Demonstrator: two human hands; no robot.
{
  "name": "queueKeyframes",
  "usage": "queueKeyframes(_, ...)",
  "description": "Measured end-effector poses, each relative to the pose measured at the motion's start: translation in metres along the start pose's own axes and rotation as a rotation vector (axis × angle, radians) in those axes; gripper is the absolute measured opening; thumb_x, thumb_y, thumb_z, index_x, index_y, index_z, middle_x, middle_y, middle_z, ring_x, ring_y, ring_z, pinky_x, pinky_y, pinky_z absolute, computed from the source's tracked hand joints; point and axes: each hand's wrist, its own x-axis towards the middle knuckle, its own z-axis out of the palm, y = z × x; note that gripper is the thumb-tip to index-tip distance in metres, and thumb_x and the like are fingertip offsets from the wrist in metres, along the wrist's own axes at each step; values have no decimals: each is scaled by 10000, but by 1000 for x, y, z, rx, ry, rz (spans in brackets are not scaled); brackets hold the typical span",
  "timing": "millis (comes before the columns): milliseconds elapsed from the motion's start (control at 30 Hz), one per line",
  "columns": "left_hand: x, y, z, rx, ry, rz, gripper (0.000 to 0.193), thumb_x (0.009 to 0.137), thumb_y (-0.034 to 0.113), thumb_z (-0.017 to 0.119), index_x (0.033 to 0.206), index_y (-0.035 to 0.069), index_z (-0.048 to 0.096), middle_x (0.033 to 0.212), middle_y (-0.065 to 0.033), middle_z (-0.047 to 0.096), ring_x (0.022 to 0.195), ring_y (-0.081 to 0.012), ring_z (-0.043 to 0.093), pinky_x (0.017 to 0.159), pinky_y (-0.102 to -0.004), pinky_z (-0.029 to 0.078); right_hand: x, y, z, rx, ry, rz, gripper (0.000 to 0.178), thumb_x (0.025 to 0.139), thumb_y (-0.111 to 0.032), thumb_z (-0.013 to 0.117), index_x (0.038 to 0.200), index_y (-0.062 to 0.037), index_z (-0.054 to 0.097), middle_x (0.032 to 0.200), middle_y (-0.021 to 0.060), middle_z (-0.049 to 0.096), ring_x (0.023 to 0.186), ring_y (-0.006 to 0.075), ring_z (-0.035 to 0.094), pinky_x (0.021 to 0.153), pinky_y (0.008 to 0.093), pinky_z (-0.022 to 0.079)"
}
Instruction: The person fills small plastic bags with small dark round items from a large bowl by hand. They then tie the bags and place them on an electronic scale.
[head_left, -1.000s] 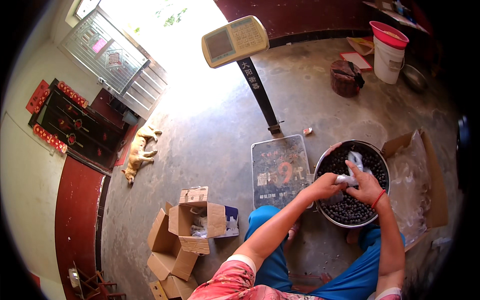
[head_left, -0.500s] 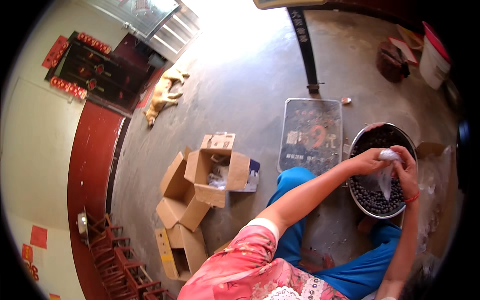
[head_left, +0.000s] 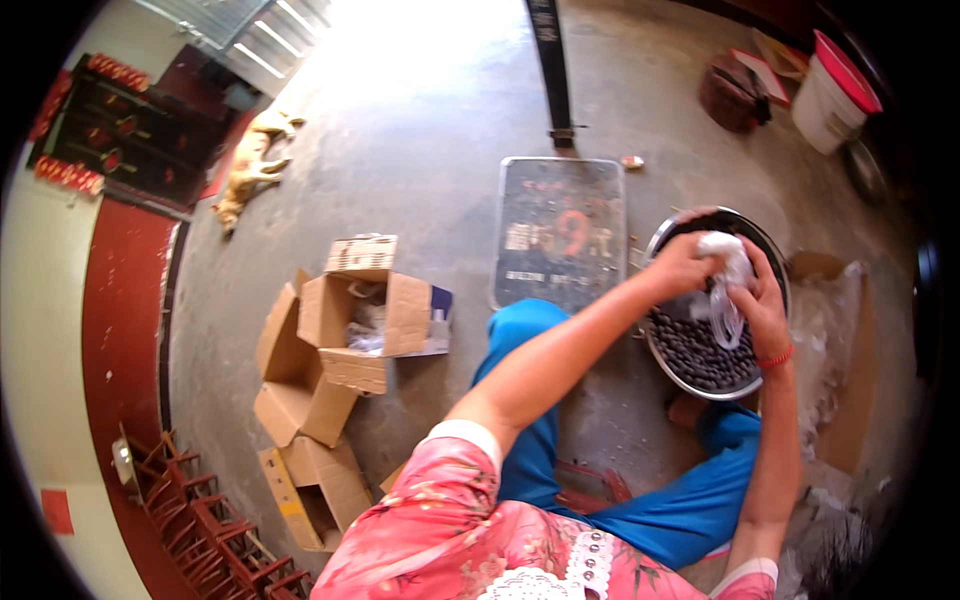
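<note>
Over a round metal basin [head_left: 712,394] of small dark round fruits [head_left: 700,352], both of my hands are closed on a clear plastic bag [head_left: 727,318]. The bag's upper part is bunched up and whitish, and a thin loose end hangs down toward the fruits. My left hand [head_left: 686,264] grips the bunched part from the left. From the right, my right hand [head_left: 764,302], with a red string at the wrist, pinches the bag. Whether anything is inside the bag is unclear.
A platform scale [head_left: 560,270] stands left of the basin. Opened cardboard boxes [head_left: 405,315] sit farther left, one with plastic inside. Clear plastic sheeting [head_left: 820,340] lies in a carton at right. A dog [head_left: 250,165] lies on the floor; a white bucket [head_left: 828,105] stands far right.
The whole view has shifted, so the scene sits farther left and higher. My hands stay over the basin; the bag looks more bunched between them, with a looped end hanging.
</note>
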Motion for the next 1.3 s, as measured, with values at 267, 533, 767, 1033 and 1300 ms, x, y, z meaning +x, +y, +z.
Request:
queueKeyframes(267, 1, -2, 7, 82, 30, 91, 351, 760, 123, 553, 1093, 16, 517, 941, -116, 597, 864, -173, 568, 776, -293, 446, -2, -9, -1, 126, 23, -37, 437, 783, -22, 513, 1209, -33, 420, 967, 19, 547, 774, 39, 513, 613, 159, 426)
queueKeyframes(533, -6, 3, 8, 142, -143, 47, 599, 701, 299, 698, 1152, -3, 444, 1007, -102, 570, 922, -151, 543, 786, -285, 443, -1, 7, -6, -48, 7, 64, 493, 758, 13, 505, 1229, -83, 396, 895, 39, 550, 613, 48, 521, 496, 165, 428)
queueKeyframes(767, 0, -7, 4, 139, 11, 28, 321, 761, 193, 622, 1009, 0, 554, 871, -63, 610, 808, -106, 553, 714, -266, 455, -4, 6, -20, -315, 77, 109, 620, 717, 52, 493, 1291, -118, 330, 965, 101, 558, 581, 99, 572, 472, 205, 468)
queueKeyframes(1033, 5, 10, -33, -103, 342, 114, 301, 812, 225, 623, 1040, 35, 569, 890, -28, 609, 748, -69, 543, 650, -221, 461, -4, 26, -30, -717, -36, 17, 275, 729, -11, 554, 1004, -26, 552, 803, 63, 585, 620, 95, 553, 546, 236, 454)
queueKeyframes(1300, -11, 7, -98, -35, 611, 129, 285, 802, 230, 637, 1002, 40, 566, 857, -20, 596, 759, -87, 539, 644, -221, 437, -7, 25, -26, -833, -127, -95, 203, 692, -61, 561, 894, -37, 566, 719, 125, 588, 663, 265, 578, 618, 330, 462)
